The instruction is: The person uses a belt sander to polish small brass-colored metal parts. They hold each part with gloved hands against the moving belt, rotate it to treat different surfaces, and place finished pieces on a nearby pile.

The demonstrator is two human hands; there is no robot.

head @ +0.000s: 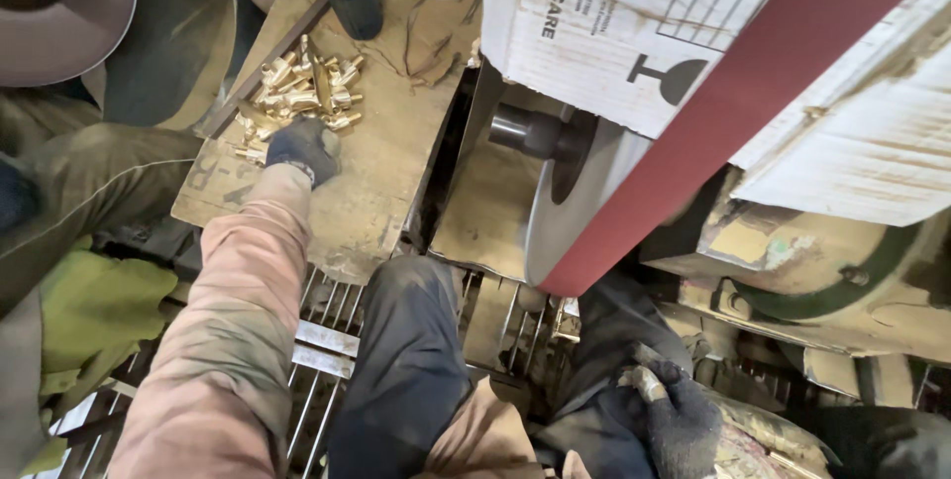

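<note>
My left hand, in a dark glove with a pink sleeve, reaches forward onto a dusty wooden board. Its fingers rest at the near edge of a pile of small brass fittings; whether it grips one is hidden. My right hand, also in a dark glove, sits low at the bottom right by my knee, closed around a small pale metal piece. A red sanding belt runs diagonally over a grey wheel between the two hands.
A torn white cardboard box lies on top of the belt machine. A green-rimmed motor housing is at the right. Another person in dark clothes sits at the left. A metal grate lies under my knees.
</note>
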